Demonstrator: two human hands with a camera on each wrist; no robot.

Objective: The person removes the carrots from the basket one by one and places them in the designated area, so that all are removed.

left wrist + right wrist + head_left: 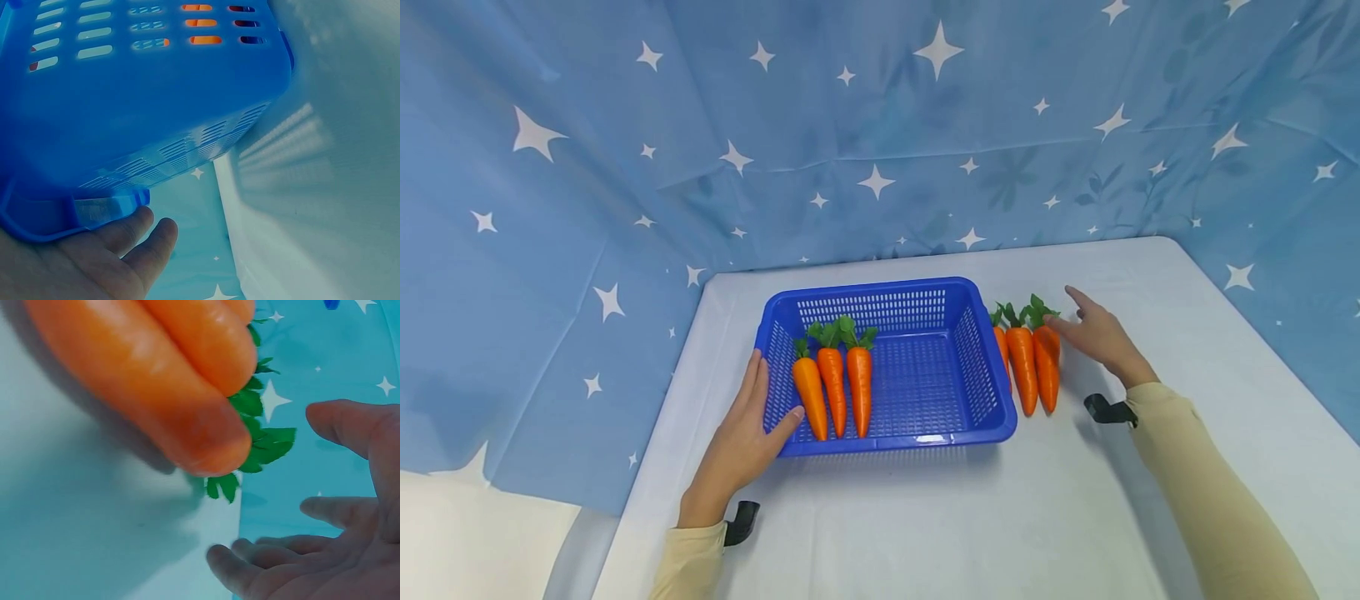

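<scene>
A blue basket [917,383] holds an orange carrot [809,396] and two redder carrots [859,392], side by side in its left part, leafy tops toward the back. My left hand [745,429] rests on the basket's left rim, thumb over the front left corner; in the left wrist view its fingers [153,247] lie along the rim's outside. Right of the basket, several carrots [1022,367] lie on the table. My right hand [1097,333] is at the rightmost carrot's leafy top [1039,312], thumb and fingers spread, gripping nothing; the right wrist view shows it beside that carrot [187,425].
A white cloth covers the table [887,533]. Behind and to the left hangs a blue curtain [820,108] with white stars. The basket's right wall stands close to the loose carrots, partly hiding the nearest one.
</scene>
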